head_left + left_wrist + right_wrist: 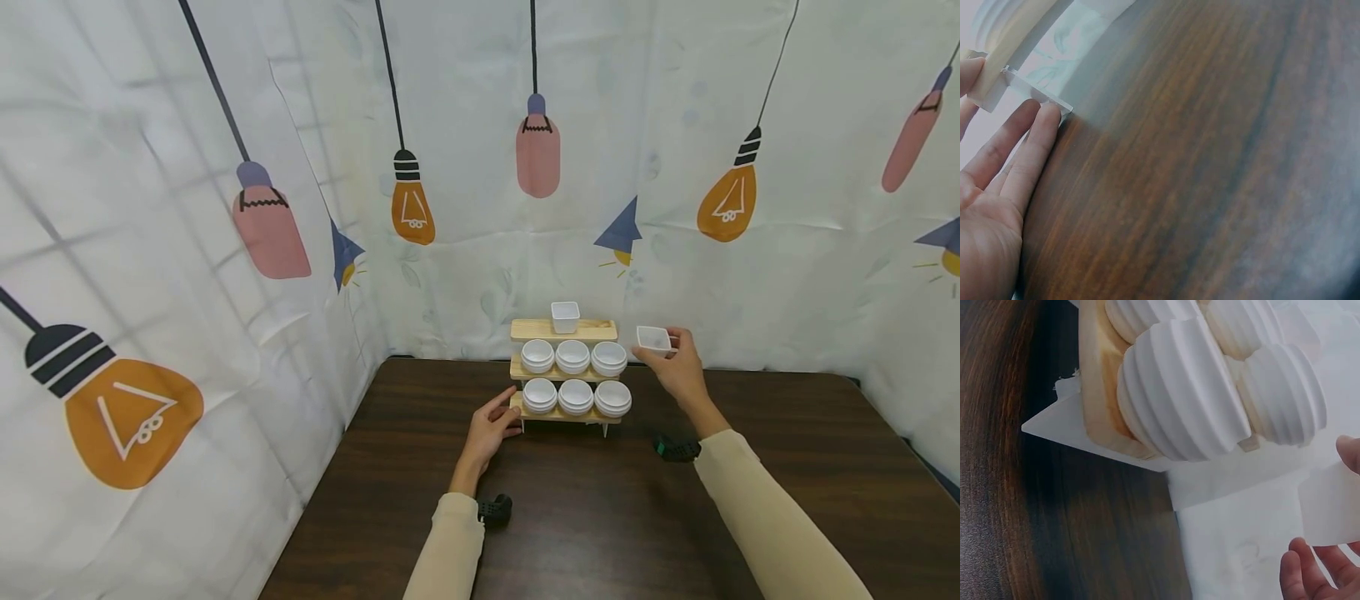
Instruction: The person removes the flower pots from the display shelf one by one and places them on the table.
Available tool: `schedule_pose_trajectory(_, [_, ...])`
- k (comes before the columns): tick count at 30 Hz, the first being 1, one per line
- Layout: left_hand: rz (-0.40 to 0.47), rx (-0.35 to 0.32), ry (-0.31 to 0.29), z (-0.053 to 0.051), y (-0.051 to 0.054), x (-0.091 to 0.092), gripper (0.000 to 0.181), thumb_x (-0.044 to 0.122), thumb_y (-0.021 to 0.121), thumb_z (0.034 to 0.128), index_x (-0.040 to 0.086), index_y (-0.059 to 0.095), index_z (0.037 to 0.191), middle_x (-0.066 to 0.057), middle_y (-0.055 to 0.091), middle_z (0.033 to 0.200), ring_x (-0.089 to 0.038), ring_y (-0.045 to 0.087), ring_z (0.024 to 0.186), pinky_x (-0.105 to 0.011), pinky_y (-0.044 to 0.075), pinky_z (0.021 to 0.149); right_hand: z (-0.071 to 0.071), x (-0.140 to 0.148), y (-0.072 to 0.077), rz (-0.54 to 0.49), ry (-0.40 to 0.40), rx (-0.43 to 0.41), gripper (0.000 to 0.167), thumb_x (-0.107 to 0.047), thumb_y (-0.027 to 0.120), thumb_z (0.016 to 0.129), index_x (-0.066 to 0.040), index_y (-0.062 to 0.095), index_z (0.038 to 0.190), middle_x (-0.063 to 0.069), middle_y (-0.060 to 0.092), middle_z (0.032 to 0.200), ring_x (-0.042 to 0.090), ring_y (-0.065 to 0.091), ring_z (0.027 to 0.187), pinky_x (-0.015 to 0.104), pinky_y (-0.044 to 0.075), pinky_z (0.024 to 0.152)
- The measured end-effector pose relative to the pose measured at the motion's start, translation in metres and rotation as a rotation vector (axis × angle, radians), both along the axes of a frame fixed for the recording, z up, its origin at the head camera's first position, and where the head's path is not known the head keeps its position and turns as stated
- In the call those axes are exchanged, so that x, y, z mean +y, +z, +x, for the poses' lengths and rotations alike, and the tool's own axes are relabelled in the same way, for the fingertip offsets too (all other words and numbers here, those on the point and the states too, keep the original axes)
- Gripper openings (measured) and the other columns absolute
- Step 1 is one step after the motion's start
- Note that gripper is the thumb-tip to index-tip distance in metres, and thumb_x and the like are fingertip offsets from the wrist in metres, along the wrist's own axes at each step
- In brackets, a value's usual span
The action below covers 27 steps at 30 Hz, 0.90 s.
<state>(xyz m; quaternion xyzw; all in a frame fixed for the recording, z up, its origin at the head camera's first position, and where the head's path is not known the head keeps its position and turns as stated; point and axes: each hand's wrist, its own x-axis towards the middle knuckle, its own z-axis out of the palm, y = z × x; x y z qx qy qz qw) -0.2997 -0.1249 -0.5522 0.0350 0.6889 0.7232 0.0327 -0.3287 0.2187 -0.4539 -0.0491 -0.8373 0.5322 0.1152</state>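
White printed cloth [465, 275] takes up the most room, rising behind and to the left of the dark wood-grain surface [570, 517]. Over this reach two cream sleeves [765, 517], one from each side. Next in size comes the three-tier rack [527, 331], pale wood shelves on thin white supports, standing towards the far edge.

The left hand [486, 429] lies at the rack's left end, its fingers stretched out and touching the lowest shelf and the support under it. The right hand [681, 367] pinches a square white cup [653, 339] between thumb and fingers, holding it clear of the rack, just right of the top shelf, with its mouth showing to the head camera.

Six ribbed round bowls [613, 398], possibly stacked, fill out the two lower shelves in threes. A second square cup [566, 318] stands upright near the middle of the top shelf.

Handling the held cup well probably calls for a light pinch on its walls, the base level, and the knuckles high enough to miss the nearby bowls. The left fingers should brace rather than push, since the rack looks light and could slide.
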Motion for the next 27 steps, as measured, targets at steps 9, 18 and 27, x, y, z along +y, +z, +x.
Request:
schedule_pose_trajectory(9, [-0.006, 0.01, -0.001, -0.001, -0.001, 0.0, 0.046, 0.018, 0.068, 0.1004, 0.019, 0.059, 0.146, -0.007, 0.071, 0.104, -0.017, 0.069, 0.099, -0.037, 0.065, 0.088, -0.001, 0.003, -0.009, -0.007, -0.007, 0.001, 0.082, -0.038, 0.076, 0.092, -0.001, 0.032, 0.151, 0.027, 0.046, 0.142, 0.032, 0.053, 0.113, 0.015, 0.046, 0.071])
schedule_pose_trajectory(18, [-0.015, 0.011, -0.003, -0.001, -0.001, 0.0, 0.046, 0.019, 0.067, 0.1011, 0.019, 0.058, 0.147, -0.007, 0.071, 0.105, -0.017, 0.069, 0.099, -0.038, 0.065, 0.088, -0.004, 0.006, -0.021, 0.005, -0.006, -0.013, 0.084, -0.037, 0.076, 0.092, 0.001, 0.03, 0.151, 0.029, 0.044, 0.142, 0.036, 0.052, 0.115, 0.014, 0.045, 0.072])
schedule_pose_trajectory(27, [-0.024, 0.01, -0.007, -0.001, -0.002, -0.001, 0.047, 0.021, 0.067, 0.1014, 0.021, 0.058, 0.147, -0.009, 0.071, 0.106, -0.017, 0.069, 0.101, -0.039, 0.065, 0.089, -0.006, 0.007, -0.03, 0.027, -0.002, -0.052, 0.083, -0.035, 0.075, 0.093, 0.003, 0.03, 0.151, 0.031, 0.045, 0.142, 0.042, 0.052, 0.122, 0.036, 0.052, 0.087])
